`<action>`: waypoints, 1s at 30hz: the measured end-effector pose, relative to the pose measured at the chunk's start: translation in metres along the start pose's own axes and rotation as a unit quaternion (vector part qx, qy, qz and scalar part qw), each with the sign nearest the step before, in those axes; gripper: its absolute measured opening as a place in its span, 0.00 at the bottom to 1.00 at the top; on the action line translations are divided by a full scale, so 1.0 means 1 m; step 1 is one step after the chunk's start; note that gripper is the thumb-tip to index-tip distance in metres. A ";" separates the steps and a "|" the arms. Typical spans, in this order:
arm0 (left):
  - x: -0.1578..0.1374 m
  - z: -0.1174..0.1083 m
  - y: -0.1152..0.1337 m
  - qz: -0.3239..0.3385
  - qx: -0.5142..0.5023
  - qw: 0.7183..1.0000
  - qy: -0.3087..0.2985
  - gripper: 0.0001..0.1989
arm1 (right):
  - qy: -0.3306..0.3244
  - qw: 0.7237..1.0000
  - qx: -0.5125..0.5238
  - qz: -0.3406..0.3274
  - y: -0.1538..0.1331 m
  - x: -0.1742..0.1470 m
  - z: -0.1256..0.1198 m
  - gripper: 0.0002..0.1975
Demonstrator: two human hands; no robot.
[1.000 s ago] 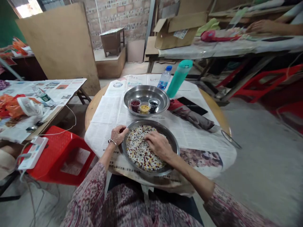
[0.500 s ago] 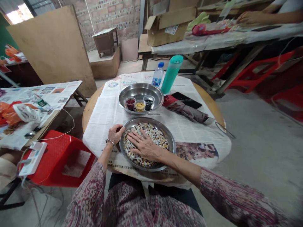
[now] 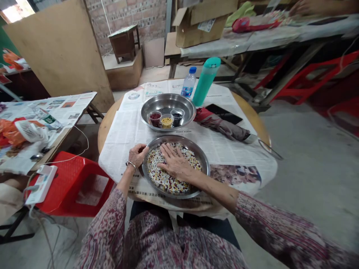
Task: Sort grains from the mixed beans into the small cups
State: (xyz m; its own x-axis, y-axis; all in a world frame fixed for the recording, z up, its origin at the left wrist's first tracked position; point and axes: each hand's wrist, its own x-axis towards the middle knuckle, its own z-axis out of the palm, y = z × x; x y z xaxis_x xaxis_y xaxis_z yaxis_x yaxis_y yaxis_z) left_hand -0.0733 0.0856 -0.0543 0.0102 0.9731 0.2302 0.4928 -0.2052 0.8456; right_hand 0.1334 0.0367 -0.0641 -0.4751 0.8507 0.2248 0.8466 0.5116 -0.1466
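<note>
My left hand (image 3: 137,155) is closed on the left rim of a shallow steel basin (image 3: 206,168), thumb and fingers at its edge. Mixed beans and grains (image 3: 157,172), white, yellow and dark red, cover the basin's bottom. Palm down, my right hand (image 3: 177,164) lies on this mix with its fingers spread. Just beyond stands a second steel basin (image 3: 168,100). In it are three clear cups: one of dark red beans (image 3: 155,118), one of yellow beans or kernels (image 3: 166,122) and one of black beans (image 3: 177,118).
Newspaper (image 3: 117,142) covers the round table. Behind the basins stand a water bottle (image 3: 189,83) and a teal flask (image 3: 206,82). A folded umbrella (image 3: 224,125) and a dark flat device (image 3: 223,113) lie to the right. A red stool (image 3: 70,186) with a power strip is at left.
My right hand has slid slightly to the right and away from me over the mix, its fingers nearer the basin's far side. My left hand stays at the rim. The view has shifted a little.
</note>
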 end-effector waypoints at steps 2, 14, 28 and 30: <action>0.000 0.000 0.000 0.006 -0.001 1.000 0.000 0.10 | 0.007 0.998 0.010 -0.063 -0.011 0.001 0.001 0.36; -0.001 0.002 -0.001 -0.003 -0.002 1.000 0.000 0.10 | 0.004 0.998 -0.023 -0.060 0.013 -0.019 -0.004 0.34; -0.004 -0.001 0.002 -0.005 0.001 1.000 0.004 0.09 | 0.000 0.999 -0.016 -0.032 -0.006 -0.045 -0.001 0.33; -0.005 -0.001 0.002 0.001 0.000 1.000 0.003 0.09 | -0.013 0.996 0.004 -0.090 -0.020 -0.045 -0.007 0.30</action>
State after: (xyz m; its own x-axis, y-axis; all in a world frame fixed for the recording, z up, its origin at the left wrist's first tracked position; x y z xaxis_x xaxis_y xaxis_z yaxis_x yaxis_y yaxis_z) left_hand -0.0730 0.0804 -0.0528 0.0050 0.9721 0.2345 0.4919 -0.2066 0.8458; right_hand 0.1398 -0.0124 -0.0641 -0.6250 0.7480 0.2232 0.7453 0.6568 -0.1142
